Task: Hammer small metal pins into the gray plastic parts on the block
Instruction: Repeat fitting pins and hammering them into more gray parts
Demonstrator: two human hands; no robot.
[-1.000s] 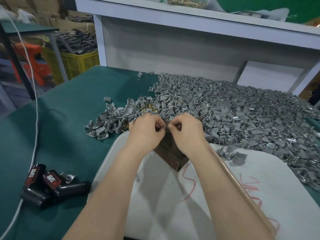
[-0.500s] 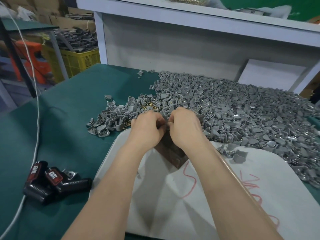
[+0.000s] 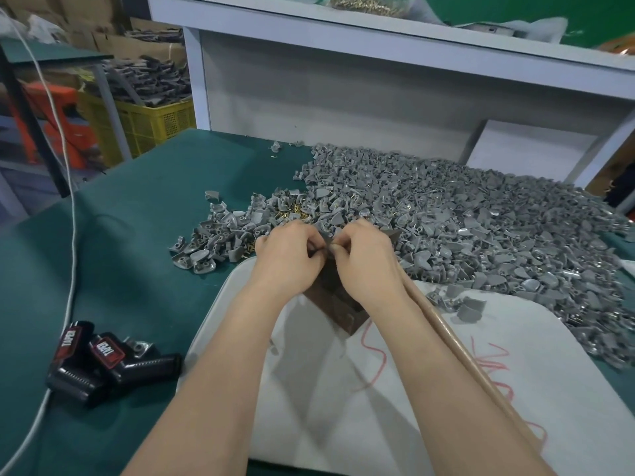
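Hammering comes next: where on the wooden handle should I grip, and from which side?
Probably the handle, nearer you, from its right: it lies flat on the board, running toward you, the right forearm covering its left edge. Its far end is hidden behind the right hand, busy pinching a part.

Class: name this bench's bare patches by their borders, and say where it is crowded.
Free: green cloth between the white cable and the gray parts heap; white board between the forearms. Crowded: the heap fills far and right; black tools near left; left hand and right hand pinch a gray part on the block.
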